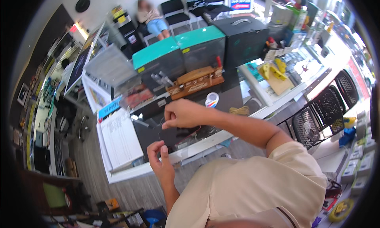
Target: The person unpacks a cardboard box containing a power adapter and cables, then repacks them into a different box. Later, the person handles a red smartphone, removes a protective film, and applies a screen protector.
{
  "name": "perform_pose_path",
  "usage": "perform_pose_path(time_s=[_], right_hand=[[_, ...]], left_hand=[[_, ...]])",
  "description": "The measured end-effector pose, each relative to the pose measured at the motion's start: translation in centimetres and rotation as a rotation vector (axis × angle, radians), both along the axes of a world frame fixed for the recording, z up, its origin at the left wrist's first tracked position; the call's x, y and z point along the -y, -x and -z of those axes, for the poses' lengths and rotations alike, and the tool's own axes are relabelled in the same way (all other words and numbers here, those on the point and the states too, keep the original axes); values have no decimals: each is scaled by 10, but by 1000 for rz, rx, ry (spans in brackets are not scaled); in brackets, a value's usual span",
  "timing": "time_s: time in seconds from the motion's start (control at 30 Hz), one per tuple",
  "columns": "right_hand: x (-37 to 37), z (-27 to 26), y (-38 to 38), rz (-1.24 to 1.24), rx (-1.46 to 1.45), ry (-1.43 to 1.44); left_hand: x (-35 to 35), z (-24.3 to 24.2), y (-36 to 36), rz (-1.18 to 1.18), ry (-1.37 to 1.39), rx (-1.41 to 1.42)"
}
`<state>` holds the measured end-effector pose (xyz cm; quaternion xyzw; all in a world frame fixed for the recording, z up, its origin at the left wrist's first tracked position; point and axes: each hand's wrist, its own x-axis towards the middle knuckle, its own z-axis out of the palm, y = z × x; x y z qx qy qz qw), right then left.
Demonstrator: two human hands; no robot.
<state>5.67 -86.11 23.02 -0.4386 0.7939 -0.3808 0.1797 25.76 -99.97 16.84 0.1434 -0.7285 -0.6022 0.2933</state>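
Note:
My right hand (185, 113) hovers over the dark glass top of the display counter (228, 85), fingers curled and thumb close to the forefinger. Whether something thin is pinched there cannot be made out. Below it, near the counter's front edge, my left hand (161, 159) is raised with its fingers bent and the thumb apart; nothing shows in it. An open notebook (121, 140) with written pages lies left of both hands. Beyond the right hand stands a roll of tape (212, 99). A wooden desk organizer (196, 82) sits farther back, with pens (162, 78) at its left end.
Two green-topped cases (200, 37) and a black case (245, 40) stand along the counter's far side. A coil of cord (239, 110) and yellow objects (273, 69) lie to the right. Black chairs (323, 112) stand at the right. Seated people (153, 18) are at the far wall.

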Motion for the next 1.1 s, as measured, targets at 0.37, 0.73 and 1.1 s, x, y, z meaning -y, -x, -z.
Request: perform_pose_path(time_s=[0.37,0.73,1.1], right_hand=[[-183,41,-112,363,923,1095],[-396,51,-164,840,-212,678],[-600,80,-212,1323,-723,348]], left_hand=[[-125,-17,78,844,19,-114],[-386,11,101,1292,-529,351],[-633,25,94,1691,-1048,883]])
